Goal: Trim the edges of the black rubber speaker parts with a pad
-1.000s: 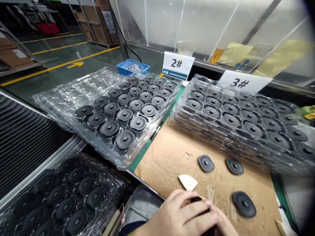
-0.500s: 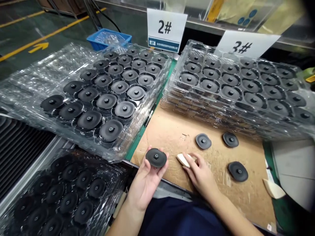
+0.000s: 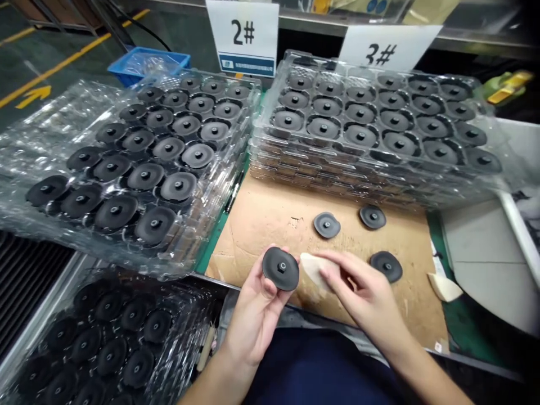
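Note:
My left hand (image 3: 257, 315) is closed around the edge of a black rubber-like disc (image 3: 280, 268), whose raised centre stud faces up toward me. Between the thumb and fingers of my right hand (image 3: 363, 292) is a thin cream-coloured wedge-shaped pad (image 3: 313, 269). Its pointed end is close to the disc's right rim; whether they touch I cannot tell. On the cardboard sheet (image 3: 261, 208) beyond my hands lie a disc with a notched rim (image 3: 327, 225), another disc (image 3: 373, 216) behind it and a third disc (image 3: 386, 266) to the right.
Clear plastic trays of discs stand at left (image 3: 181, 256) and in a stack at right (image 3: 329, 174). A lower tray (image 3: 181, 337) sits at front left. Behind are a "2#" sign (image 3: 243, 36), a "3#" sign (image 3: 388, 48) and a blue bin (image 3: 177, 61). Another cream pad (image 3: 445, 287) lies at right.
My right hand has lifted the cream pad off the cardboard and brought it beside the disc. My left hand has tilted the disc. The camera view has shifted to the right.

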